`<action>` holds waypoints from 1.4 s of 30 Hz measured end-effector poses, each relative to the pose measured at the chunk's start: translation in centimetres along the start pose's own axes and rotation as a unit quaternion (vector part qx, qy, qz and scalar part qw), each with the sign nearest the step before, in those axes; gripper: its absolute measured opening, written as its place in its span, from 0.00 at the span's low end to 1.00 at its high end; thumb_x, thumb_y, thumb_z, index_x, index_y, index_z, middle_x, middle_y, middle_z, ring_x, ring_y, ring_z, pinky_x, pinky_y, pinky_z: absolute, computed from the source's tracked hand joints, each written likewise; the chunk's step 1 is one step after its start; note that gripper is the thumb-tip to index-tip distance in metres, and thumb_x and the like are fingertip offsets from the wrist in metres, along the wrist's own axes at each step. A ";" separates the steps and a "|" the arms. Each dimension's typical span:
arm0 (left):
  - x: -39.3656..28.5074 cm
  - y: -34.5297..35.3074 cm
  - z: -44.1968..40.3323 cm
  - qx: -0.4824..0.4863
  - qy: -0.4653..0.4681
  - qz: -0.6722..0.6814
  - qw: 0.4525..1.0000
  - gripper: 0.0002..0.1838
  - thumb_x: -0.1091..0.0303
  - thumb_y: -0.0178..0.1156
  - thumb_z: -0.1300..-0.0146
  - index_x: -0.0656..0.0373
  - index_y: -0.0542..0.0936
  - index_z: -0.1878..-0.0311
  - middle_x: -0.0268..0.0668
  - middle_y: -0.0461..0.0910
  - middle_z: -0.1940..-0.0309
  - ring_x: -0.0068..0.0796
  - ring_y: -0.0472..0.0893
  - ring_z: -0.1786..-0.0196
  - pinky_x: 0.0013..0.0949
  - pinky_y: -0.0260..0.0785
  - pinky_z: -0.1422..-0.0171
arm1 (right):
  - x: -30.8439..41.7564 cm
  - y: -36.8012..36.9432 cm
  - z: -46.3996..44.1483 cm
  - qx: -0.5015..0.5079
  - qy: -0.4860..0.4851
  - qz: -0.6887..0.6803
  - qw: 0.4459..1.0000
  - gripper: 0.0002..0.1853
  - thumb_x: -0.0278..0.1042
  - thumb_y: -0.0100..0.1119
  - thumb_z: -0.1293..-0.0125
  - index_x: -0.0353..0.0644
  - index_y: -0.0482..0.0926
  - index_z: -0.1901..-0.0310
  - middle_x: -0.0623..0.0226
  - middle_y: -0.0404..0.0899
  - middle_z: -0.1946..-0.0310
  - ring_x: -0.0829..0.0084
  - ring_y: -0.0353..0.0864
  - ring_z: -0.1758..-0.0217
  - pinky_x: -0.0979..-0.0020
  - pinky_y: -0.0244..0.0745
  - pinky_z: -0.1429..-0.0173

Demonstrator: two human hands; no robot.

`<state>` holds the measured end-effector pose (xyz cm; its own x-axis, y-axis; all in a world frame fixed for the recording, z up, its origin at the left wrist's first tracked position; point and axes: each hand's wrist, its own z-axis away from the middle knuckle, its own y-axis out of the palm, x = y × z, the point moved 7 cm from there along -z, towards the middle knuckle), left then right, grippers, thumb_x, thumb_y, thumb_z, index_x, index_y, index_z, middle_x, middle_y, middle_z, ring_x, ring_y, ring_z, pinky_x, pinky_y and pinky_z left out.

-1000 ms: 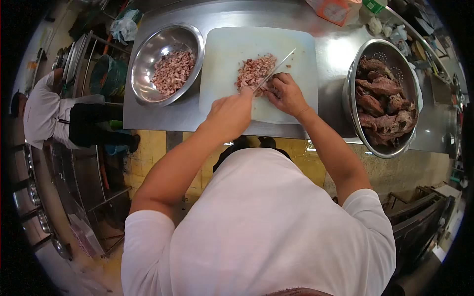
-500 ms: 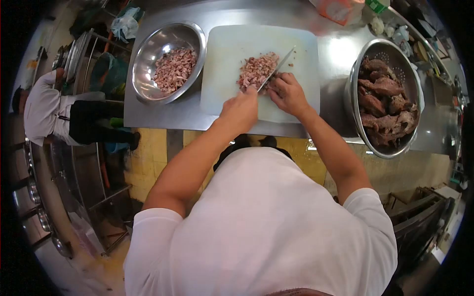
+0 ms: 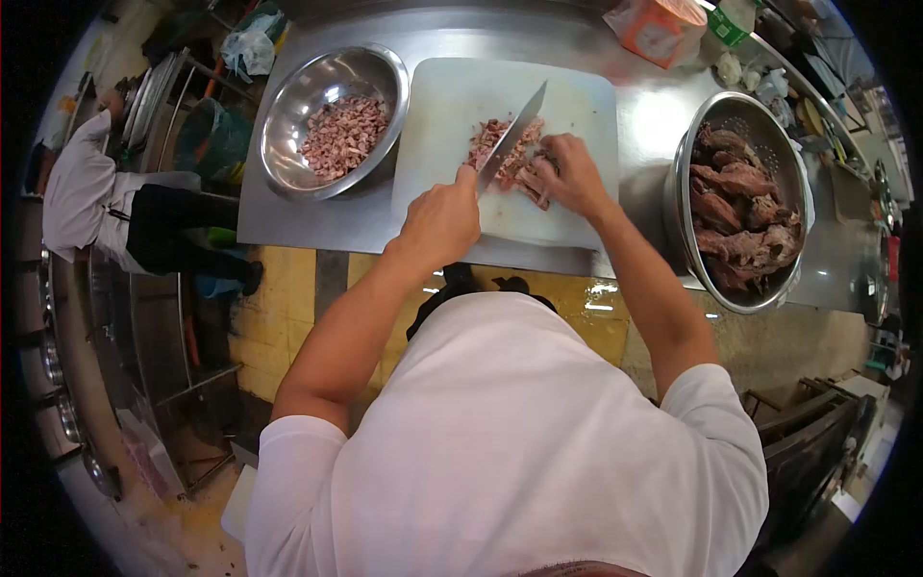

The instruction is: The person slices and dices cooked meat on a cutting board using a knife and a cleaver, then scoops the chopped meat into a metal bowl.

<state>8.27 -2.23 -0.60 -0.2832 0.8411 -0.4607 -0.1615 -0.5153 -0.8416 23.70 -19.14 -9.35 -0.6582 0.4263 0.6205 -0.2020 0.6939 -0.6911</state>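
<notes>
My left hand [image 3: 439, 221] is closed around the handle of a kitchen knife [image 3: 513, 137]. The blade points up and to the right, lying across a pile of chopped meat [image 3: 488, 135]. Fingers bent, my right hand [image 3: 574, 175] grips a few longer meat strips [image 3: 532, 185] just right of the blade. Everything here rests on a white cutting board [image 3: 423, 188]. Left of the board stands a steel bowl [image 3: 287, 125] holding chopped meat pieces [image 3: 343, 137]. To the right, a steel colander [image 3: 686, 192] contains several large chunks of dark cooked meat [image 3: 745, 207].
The steel table [image 3: 317, 219] carries the board and bowls. An orange-and-white package [image 3: 660, 34] and a green box [image 3: 729, 26] are at the back right. At far left, a person in a white shirt [image 3: 82, 197] stands by a metal rack [image 3: 192, 82].
The knife has shifted left and its blade shows more of its flat side. My right hand has moved slightly right, and longer meat strips now show beneath its fingers.
</notes>
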 end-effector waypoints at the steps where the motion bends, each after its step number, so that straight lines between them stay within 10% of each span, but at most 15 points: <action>1: -0.3 0.2 0.3 0.003 -0.001 0.003 1.000 0.10 0.66 0.49 0.22 0.64 0.68 0.51 0.65 0.82 0.67 0.72 0.82 0.60 0.67 0.70 0.50 | 1.5 0.2 0.8 0.041 -0.008 -0.052 0.998 0.19 0.36 0.67 0.35 0.37 0.78 0.46 0.50 0.77 0.55 0.47 0.76 0.45 0.54 0.74 0.39; 42: -4.1 0.3 0.1 0.086 0.037 -0.087 0.992 0.12 0.78 0.52 0.34 0.67 0.70 0.48 0.63 0.85 0.59 0.66 0.86 0.52 0.61 0.76 0.45 | 2.4 0.0 2.5 -0.031 -0.059 -0.044 0.997 0.08 0.26 0.70 0.40 0.40 0.82 0.60 0.58 0.80 0.60 0.51 0.78 0.54 0.56 0.77 0.49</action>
<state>9.32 -5.90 1.03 -0.1674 0.9264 -0.3372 -0.3621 -0.3759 -0.8530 20.28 -19.55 -8.77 -0.7212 0.2936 0.6274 -0.2201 0.7617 -0.6094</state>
